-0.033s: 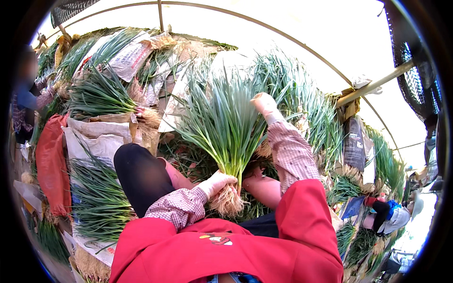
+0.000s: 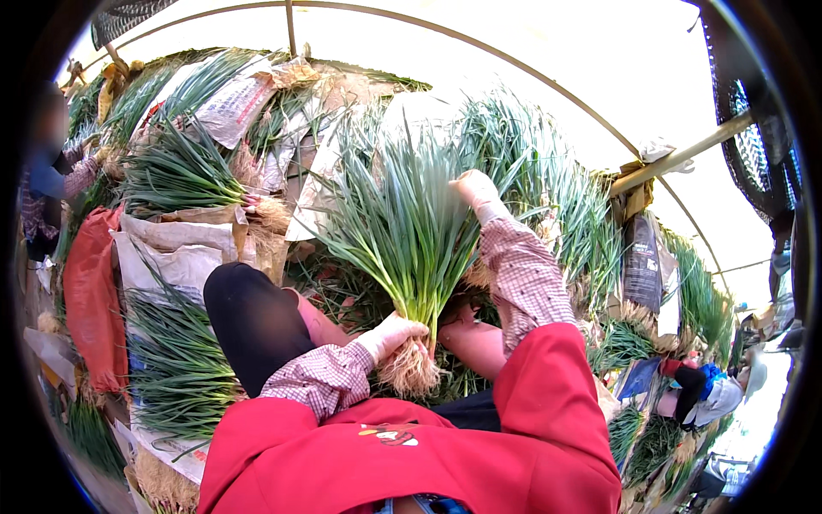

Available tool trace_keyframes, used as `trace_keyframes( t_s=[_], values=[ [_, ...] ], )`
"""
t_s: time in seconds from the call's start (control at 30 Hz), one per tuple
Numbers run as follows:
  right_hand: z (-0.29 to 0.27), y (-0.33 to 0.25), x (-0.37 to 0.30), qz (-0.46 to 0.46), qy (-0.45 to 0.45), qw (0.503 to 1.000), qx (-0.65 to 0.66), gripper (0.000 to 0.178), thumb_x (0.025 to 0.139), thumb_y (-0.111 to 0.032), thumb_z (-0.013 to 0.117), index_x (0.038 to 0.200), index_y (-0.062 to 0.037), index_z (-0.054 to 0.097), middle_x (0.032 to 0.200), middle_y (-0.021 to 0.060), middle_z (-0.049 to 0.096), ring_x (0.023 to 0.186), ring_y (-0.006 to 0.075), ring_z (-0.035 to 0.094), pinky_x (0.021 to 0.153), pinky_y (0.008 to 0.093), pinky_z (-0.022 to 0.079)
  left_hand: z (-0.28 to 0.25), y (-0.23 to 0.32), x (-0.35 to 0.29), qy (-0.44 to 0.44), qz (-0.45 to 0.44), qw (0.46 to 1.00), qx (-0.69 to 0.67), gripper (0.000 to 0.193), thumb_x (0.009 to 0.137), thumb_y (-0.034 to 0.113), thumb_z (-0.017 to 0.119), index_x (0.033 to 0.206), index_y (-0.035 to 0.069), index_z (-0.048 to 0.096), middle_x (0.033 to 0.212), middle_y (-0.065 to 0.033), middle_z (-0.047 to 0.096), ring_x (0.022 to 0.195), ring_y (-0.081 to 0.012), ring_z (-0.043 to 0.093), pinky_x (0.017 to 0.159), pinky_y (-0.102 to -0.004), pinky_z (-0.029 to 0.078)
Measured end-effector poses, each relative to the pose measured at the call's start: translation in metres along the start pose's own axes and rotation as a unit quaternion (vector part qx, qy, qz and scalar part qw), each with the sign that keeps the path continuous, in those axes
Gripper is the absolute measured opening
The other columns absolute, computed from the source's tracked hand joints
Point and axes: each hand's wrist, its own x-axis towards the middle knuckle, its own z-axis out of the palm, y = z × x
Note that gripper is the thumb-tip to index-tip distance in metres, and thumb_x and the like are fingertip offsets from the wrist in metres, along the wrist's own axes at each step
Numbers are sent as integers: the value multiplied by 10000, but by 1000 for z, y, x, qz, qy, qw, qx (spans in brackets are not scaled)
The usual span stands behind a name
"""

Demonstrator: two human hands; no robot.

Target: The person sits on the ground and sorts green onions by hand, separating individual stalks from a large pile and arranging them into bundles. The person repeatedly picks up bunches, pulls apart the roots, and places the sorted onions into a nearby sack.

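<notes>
A big bunch of green onions (image 2: pixel 411 231) stands nearly upright in front of me, leaves fanned out at the top and pale roots (image 2: pixel 409 370) at the bottom. My left hand (image 2: pixel 396 334) is closed around its white stems, just above the roots. At the upper right edge of the leaves is my right hand (image 2: pixel 476 188), its fingers bent and pressed together. Whatever those fingers may pinch is hidden or blurred among the leaf tips. Both wrists come out of checked sleeves (image 2: pixel 527 270).
Green onions (image 2: pixel 180 368) lie on sacking at my left, near a red sack (image 2: pixel 92 300). Another bunch (image 2: pixel 184 171) lies farther off. More onions (image 2: pixel 548 171) line the right side. Another person (image 2: pixel 51 180) works at far left; someone else (image 2: pixel 706 394) sits at right.
My right hand has shifted slightly left and down along the leaf tips. My left hand keeps its hold on the stems, with the bunch almost unmoved.
</notes>
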Motion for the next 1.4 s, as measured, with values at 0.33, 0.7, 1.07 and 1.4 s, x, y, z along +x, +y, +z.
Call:
trace_keyframes(
  t_s=[0.33, 0.7, 1.07, 1.4],
  values=[
    [39, 3, 5, 40, 10, 938, 343, 209, 839, -224, 662, 924, -37, 701, 790, 69, 703, 657, 171, 645, 652, 286, 499, -26, 3, 2, 24, -132, 988, -78, 230, 822, 22, 603, 1042, -27, 559, 682, -146, 641, 485, -242, 637, 434, -342, 543],
    [-139, 146, -2, 66, 300, 837, 453, 240, 921, -188, 521, 1027, -48, 685, 893, 78, 708, 757, 129, 651, 648, 251, 515, -5, 12, -14, 80, -65, 995, 3, 199, 820, 29, 604, 999, -31, 544, 661, -135, 631, 493, -227, 631, 435, -340, 531],
    [-130, 7, -104, -359, 159, 909, -140, 695, 772, -44, 701, 1394, -34, 392, 1297, 176, 531, 1154, 247, 538, 1085, 354, 382, 18, 66, -112, -4, 24, 985, 173, 305, 778, 7, 604, 1081, -17, 582, 876, -93, 657, 698, -178, 644, 625, -298, 533],
    [-198, 220, -57, 65, 157, 973, -154, 389, 940, -270, 400, 1076, -30, 674, 1063, 227, 659, 1011, 346, 636, 898, 429, 484, 8, 165, -316, 117, -186, 938, 267, 420, 806, 59, 684, 1180, -38, 518, 871, -135, 665, 693, -227, 683, 584, -304, 573]
  ],
)
